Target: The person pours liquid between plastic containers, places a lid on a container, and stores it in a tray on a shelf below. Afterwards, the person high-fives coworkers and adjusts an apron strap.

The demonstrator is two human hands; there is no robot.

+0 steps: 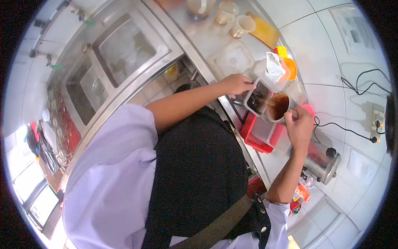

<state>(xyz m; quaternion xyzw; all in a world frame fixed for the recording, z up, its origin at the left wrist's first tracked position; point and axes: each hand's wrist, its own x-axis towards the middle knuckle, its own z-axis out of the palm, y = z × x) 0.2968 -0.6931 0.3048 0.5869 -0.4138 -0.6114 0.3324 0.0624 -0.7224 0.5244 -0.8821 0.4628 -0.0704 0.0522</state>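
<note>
My left hand (pixel 238 85) is closed on the near-left rim of a clear rectangular plastic container (pixel 251 103). Dark brown contents (pixel 258 96) lie inside it. My right hand (pixel 299 126) is closed around the side of a round plastic jug (pixel 278 107), whose inner wall is coated with brown residue. The jug is tilted, with its mouth over or right beside the container; I cannot tell whether anything is flowing out. Under and beside them stands a red plastic basket (pixel 251 135) with a clear box (pixel 265 130) in it.
Along the wall are pale jugs (pixel 242 27), a yellow board (pixel 264 31), a white plastic bag (pixel 274 68) and an orange lid (pixel 290 68). A flat translucent lid (pixel 233 58) lies on the steel counter. To the right stands a clear-walled dispenser (pixel 323 162); a double sink (pixel 128 50) is left.
</note>
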